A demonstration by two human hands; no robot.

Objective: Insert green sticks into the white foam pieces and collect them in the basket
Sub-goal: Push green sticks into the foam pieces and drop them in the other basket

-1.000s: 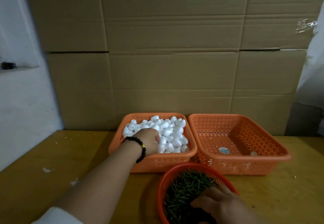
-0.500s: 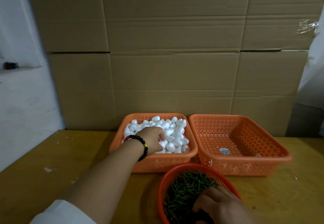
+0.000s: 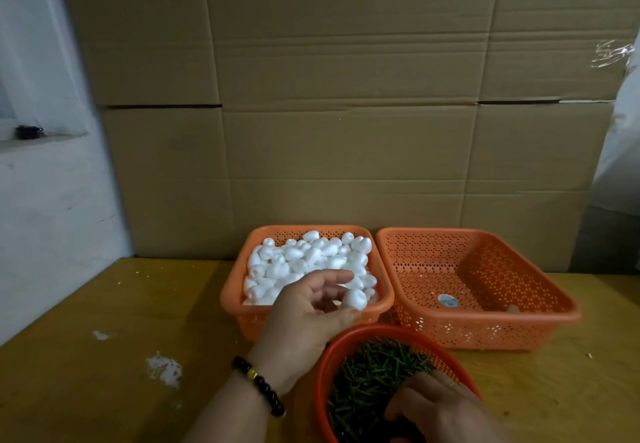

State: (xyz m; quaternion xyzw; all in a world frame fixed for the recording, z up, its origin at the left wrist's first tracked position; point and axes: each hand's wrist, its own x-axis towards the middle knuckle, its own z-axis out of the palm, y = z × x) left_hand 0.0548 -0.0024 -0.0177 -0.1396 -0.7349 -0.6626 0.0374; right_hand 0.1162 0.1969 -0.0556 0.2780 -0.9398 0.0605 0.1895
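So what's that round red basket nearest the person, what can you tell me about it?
The round red basket looks like plastic, with a smooth rim and perforated mesh walls. It stands upright on the wooden table, just in front of the two orange baskets, and its near part runs off the bottom of the picture. It is filled with a heap of thin green sticks. The right hand reaches down into the sticks, while the left hand hangs close by its far rim.

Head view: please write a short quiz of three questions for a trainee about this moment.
1. True or false: the left hand holds a white foam piece.
2. Where is the right hand? A) in the right orange basket B) in the round basket of green sticks C) on the table
3. Fill in: the left wrist wears a black bead ____.

Key: 1 true; 2 B; 3 bracelet.
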